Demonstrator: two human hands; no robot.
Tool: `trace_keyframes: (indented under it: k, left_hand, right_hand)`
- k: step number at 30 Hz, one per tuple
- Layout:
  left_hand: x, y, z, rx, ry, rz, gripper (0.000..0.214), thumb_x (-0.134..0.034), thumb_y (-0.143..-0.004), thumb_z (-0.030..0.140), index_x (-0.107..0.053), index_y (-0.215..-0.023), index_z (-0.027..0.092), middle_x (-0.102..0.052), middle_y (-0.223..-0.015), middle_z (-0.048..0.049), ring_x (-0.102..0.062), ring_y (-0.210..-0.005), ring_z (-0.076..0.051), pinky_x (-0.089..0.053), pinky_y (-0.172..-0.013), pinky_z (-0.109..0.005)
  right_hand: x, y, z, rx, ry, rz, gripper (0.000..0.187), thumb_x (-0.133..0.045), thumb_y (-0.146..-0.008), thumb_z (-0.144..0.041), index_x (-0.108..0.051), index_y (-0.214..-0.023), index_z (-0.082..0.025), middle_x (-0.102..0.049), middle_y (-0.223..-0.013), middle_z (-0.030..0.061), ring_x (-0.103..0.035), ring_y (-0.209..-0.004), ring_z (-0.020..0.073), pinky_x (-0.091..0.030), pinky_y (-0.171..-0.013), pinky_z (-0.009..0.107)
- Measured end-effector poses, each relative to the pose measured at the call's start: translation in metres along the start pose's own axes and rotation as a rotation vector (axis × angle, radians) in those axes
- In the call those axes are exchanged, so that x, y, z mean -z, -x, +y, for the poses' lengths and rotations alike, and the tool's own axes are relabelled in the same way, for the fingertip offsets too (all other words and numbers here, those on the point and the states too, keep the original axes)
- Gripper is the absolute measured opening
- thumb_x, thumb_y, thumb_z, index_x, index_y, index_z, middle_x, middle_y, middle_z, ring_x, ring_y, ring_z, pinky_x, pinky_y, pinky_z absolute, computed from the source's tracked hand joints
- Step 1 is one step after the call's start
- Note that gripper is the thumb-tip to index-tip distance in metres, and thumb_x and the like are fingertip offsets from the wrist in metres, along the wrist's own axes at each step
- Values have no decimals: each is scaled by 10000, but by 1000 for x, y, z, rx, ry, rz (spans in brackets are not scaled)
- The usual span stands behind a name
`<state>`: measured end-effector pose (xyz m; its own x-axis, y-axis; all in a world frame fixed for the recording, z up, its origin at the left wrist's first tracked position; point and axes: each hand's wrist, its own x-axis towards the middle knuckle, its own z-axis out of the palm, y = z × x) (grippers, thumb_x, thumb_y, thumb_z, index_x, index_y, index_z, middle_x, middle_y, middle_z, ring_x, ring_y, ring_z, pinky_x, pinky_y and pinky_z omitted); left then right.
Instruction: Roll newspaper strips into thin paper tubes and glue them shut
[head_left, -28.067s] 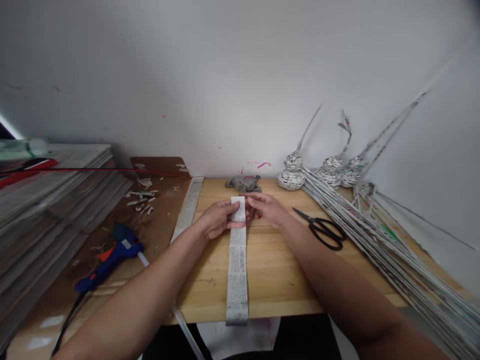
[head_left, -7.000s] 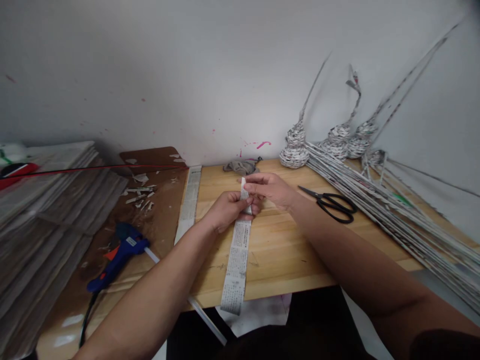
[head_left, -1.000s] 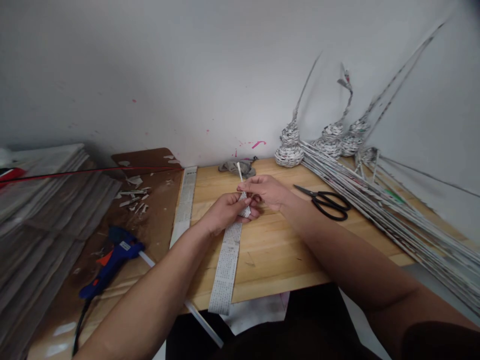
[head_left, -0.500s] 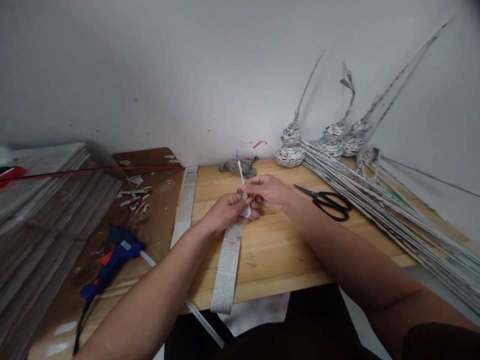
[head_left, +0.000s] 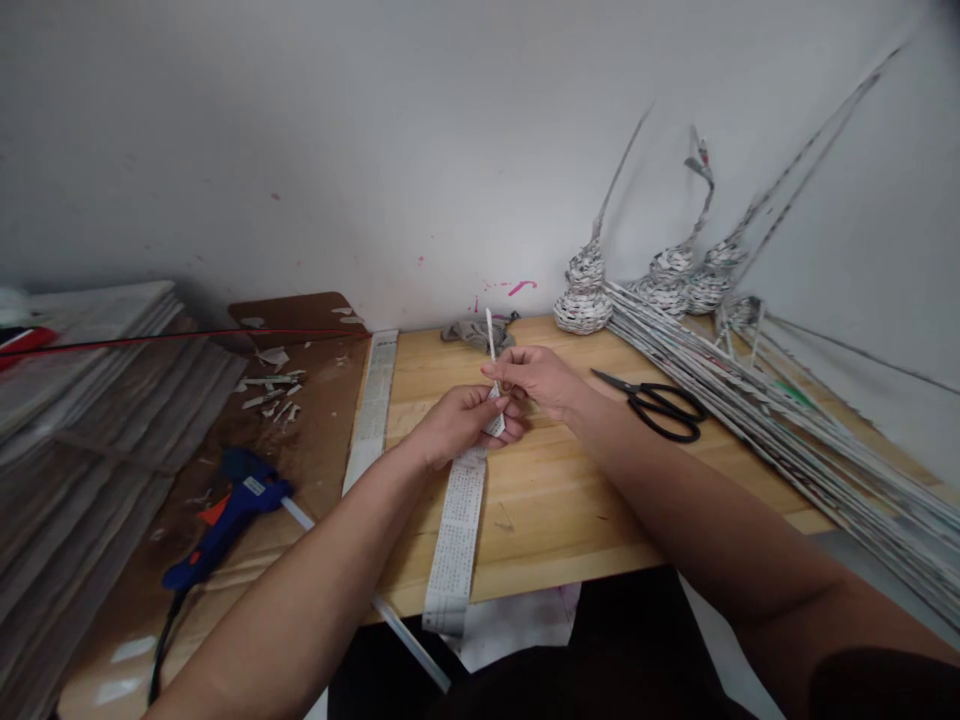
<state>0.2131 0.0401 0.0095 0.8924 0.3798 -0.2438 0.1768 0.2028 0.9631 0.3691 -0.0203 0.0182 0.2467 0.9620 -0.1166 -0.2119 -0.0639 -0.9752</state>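
A long newspaper strip (head_left: pixel 456 535) runs up from the front edge of the wooden table into my hands, its lower end hanging over that edge. My left hand (head_left: pixel 466 420) is closed on the strip where it narrows into a slim rolled tube. With thumb and fingers my right hand (head_left: pixel 529 378) pinches this paper tube (head_left: pixel 491 332) just above, its thin tip pointing up toward the wall. The two hands touch or nearly touch; some fingertips are hidden behind the paper. To the right of my right hand lie black scissors (head_left: pixel 652 400).
Woven paper gourd shapes (head_left: pixel 585 295) stand at the back right beside a bundle of rolled paper sticks (head_left: pixel 720 420). Left are a blue glue gun (head_left: pixel 232 520), paper scraps (head_left: pixel 274 390) and stacked newspapers (head_left: pixel 97 450). Another strip (head_left: pixel 373 400) and a grey cloth (head_left: pixel 480 333) lie on the table (head_left: pixel 555 520).
The rolled tube sticks up a little farther above my right fingers. Both hands keep their grip in nearly the same place; the whole view has shifted slightly.
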Motion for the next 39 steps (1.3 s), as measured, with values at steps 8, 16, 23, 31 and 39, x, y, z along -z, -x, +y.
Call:
trace_keyframes:
  k: [8,16,23,31,39]
  left_hand:
    - [-2,3,2,-2,-2,-2,482,-705,-758,566,-679,-918,112,-721,-862,-124,-675,-791,-190,-509,-731,-317]
    - [-1,2,1,5,21,18,468,-711,-763,552,-687,-930,116,-722,-844,-114,-674,-781,-185,-514,-734,-322]
    - [0,2,1,6,4,6,487,-706,-758,571,-689,-942,120,-726,-861,-113,-681,-809,-192,-522,-758,-337]
    - [0,0,-1,-12,-64,-74,502,-659,-791,591,-683,-950,116,-715,-885,-114,-673,-806,-178,-513,-738,-312]
    - [2,-1,-4,-30,-47,-79,505,-670,-784,588,-688,-952,113,-714,-890,-118,-671,-817,-179,-521,-753,-322]
  right_hand:
    - [0,1,-1,-20,-11,-44,385,-875,-592,-393,-582,-652,-150,-566,-484,-45,-463,-369,51,-327,-355,174]
    - [4,0,-1,-45,31,-179,365,-834,-653,-421,-677,-781,-118,-621,-549,-17,-511,-421,59,-355,-391,175]
    - [5,0,-1,-45,36,-213,375,-798,-703,-457,-674,-822,-124,-613,-542,-21,-517,-420,68,-362,-392,182]
    - [1,1,-1,-35,-19,-35,409,-887,-575,-382,-552,-635,-155,-534,-475,-62,-443,-388,42,-307,-362,167]
    - [0,2,-4,-8,43,-49,379,-868,-595,-401,-598,-646,-141,-529,-470,-54,-421,-392,44,-294,-371,181]
